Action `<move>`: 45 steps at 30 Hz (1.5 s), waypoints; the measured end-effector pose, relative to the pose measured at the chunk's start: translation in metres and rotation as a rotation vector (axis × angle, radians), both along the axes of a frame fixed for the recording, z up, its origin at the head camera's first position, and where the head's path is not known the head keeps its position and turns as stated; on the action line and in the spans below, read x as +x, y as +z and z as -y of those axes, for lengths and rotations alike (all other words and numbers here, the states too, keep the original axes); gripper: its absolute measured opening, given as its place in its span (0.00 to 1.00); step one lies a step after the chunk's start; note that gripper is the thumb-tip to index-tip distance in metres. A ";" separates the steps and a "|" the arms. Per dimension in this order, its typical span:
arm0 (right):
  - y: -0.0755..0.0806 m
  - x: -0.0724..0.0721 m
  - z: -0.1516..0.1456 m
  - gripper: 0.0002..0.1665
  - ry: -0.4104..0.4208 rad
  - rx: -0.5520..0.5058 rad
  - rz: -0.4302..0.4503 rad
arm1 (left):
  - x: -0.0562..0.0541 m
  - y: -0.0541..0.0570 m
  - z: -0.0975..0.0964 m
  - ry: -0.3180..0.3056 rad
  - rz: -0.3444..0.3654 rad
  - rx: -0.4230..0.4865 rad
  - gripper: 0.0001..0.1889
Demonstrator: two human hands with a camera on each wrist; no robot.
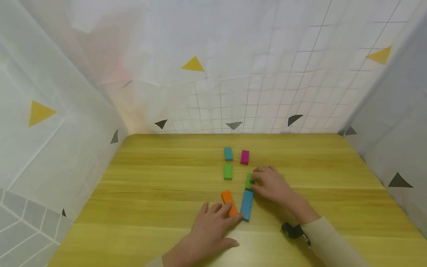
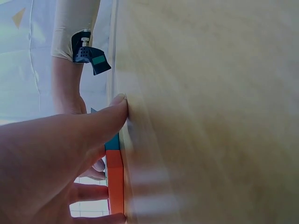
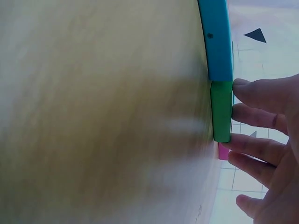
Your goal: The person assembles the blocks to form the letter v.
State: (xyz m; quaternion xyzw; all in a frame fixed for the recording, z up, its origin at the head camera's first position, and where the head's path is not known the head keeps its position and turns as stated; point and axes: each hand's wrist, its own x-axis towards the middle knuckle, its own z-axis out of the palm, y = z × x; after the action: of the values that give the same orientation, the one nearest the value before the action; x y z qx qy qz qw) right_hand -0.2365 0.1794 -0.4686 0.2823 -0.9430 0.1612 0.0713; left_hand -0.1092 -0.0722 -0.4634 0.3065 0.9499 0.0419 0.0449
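Note:
My left hand (image 1: 211, 227) lies low over the table, its fingertips on an orange block (image 1: 226, 196) and its index finger reaching the near end of a long blue block (image 1: 247, 205). The thumb is spread away from both. Farther up, my right hand (image 1: 271, 186) holds a short green block (image 1: 248, 181) with thumb and fingertips. That green block (image 3: 221, 112) meets the far end of the blue block (image 3: 217, 42) in the right wrist view. In the left wrist view, fingers rest against the orange block (image 2: 115, 179).
Behind the hands lie a teal block (image 1: 228, 154), a magenta block (image 1: 245, 157) and a second green block (image 1: 228, 171). A black wrist device (image 1: 292, 230) sits at my right sleeve. Patterned white sheets (image 1: 213, 92) enclose the wooden table (image 1: 150, 207) at back and sides.

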 end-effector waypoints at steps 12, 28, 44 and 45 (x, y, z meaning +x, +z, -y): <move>0.000 0.004 0.002 0.10 0.012 -0.021 -0.032 | 0.001 0.000 0.000 -0.001 -0.005 0.010 0.38; 0.003 0.009 0.002 0.09 0.029 -0.061 -0.018 | 0.000 0.000 0.001 -0.014 -0.031 -0.010 0.38; 0.000 0.009 0.004 0.11 -0.009 -0.065 0.004 | -0.001 -0.003 0.001 -0.014 -0.044 -0.004 0.39; 0.000 0.009 0.004 0.11 -0.011 -0.064 0.003 | -0.001 -0.003 0.001 -0.014 -0.042 -0.003 0.39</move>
State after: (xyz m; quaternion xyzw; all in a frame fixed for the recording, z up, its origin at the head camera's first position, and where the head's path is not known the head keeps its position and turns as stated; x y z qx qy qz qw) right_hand -0.2273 0.1755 -0.4690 0.2747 -0.9389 0.1914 0.0795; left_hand -0.1103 -0.0732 -0.4662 0.3141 0.9485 0.0335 0.0257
